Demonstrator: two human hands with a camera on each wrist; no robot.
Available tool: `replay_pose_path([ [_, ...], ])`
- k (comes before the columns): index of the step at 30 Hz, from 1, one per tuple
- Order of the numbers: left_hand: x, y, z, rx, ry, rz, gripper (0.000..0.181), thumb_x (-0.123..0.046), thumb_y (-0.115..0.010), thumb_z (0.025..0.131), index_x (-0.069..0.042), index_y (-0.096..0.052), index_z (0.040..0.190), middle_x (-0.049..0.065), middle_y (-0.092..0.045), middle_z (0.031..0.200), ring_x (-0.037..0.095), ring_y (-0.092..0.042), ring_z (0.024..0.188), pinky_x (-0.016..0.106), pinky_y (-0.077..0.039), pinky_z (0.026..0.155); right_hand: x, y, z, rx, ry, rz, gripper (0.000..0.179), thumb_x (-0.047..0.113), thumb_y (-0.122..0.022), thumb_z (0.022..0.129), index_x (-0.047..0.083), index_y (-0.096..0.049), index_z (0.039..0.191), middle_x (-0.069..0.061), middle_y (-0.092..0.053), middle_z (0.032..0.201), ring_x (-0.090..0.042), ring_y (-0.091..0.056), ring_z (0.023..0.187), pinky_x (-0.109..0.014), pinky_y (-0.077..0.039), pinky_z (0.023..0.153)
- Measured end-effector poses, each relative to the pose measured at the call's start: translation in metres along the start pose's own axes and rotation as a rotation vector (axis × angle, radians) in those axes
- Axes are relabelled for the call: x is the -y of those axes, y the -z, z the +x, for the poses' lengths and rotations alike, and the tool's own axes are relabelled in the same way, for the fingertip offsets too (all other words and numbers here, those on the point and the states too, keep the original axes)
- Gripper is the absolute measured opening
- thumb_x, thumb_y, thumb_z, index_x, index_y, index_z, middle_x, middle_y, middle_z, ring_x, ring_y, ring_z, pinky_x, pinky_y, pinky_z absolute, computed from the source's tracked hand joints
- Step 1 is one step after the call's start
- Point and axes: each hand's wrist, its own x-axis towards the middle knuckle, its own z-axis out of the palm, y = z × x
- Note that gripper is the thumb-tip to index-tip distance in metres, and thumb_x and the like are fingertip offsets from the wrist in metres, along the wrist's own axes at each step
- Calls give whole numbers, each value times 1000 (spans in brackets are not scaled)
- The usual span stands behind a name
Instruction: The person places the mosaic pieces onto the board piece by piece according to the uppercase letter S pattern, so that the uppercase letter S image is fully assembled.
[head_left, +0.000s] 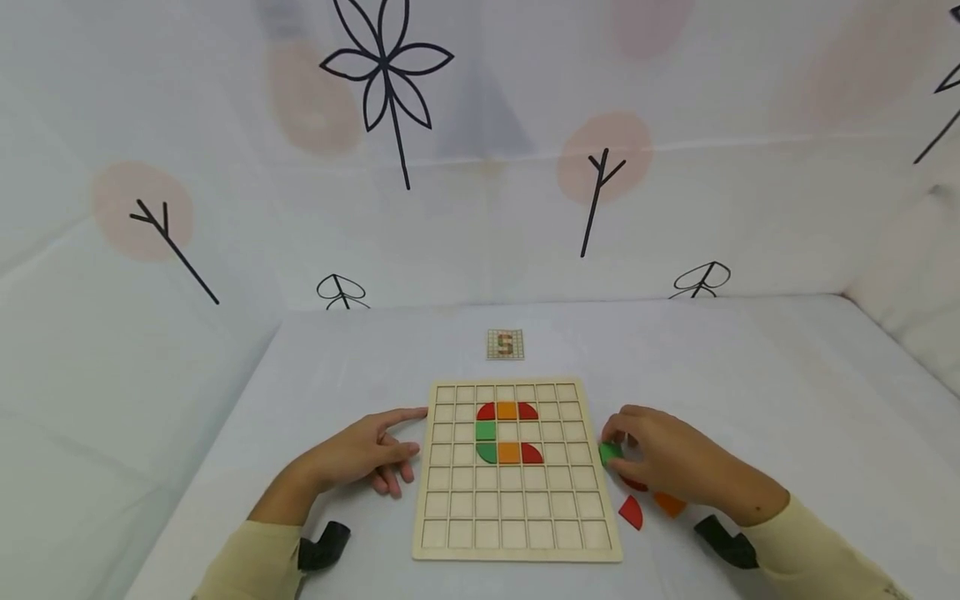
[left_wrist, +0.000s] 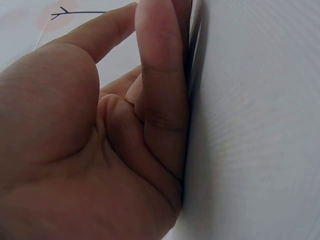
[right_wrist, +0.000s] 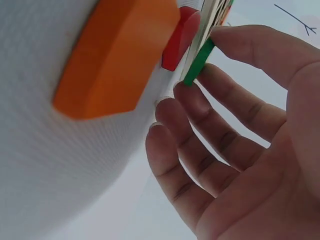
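Head cam: we've got the left hand (head_left: pixel 378 450) relaxed by the left edge of the board (head_left: pixel 513 504), the right hand (head_left: pixel 656 454) pinching a green piece (head_left: pixel 609 452) just off its right edge. Left wrist: we see loosely bent fingers (left_wrist: pixel 164 95). Right wrist: an orange piece (right_wrist: pixel 117 60) and red piece (right_wrist: pixel 181 40) near the board.

A pale gridded board (head_left: pixel 513 505) lies flat, bearing 7 coloured pieces (head_left: pixel 486 431); at its 3 o'clock, the right hand (head_left: pixel 663 457) pinches a green piece (right_wrist: pixel 199 63).
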Motion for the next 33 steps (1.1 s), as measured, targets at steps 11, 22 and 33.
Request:
replay_pose_path([
  [11,-9,-7,-2,-14,1,15,72,-27,-69,96,-17,-31,157,9,-73,83,20,-72,63,32,-59,58,14,13,1,-67,36,34,22,24,-81,85,22,-68,103,11,-62,97,-12,-57,94,-27,-55,77],
  [22,-15,-12,1,-39,-7,43,79,-19,-74,92,-15,-30,157,8,-73,84,20,-71,64,35,-60,58,40,13,9,-92,118,17,19,26,-79,87,24,-68,102,13,-62,98,-11,-57,94,-30,-55,78],
  [33,-13,-11,0,-67,14,66,86,-18,-78,88,-19,-27,158,8,-73,84,20,-71,64,33,-59,57,62,8,16,-169,165,101,17,21,-79,87,21,-70,101,12,-64,98,-12,-59,92,-26,-54,75],
])
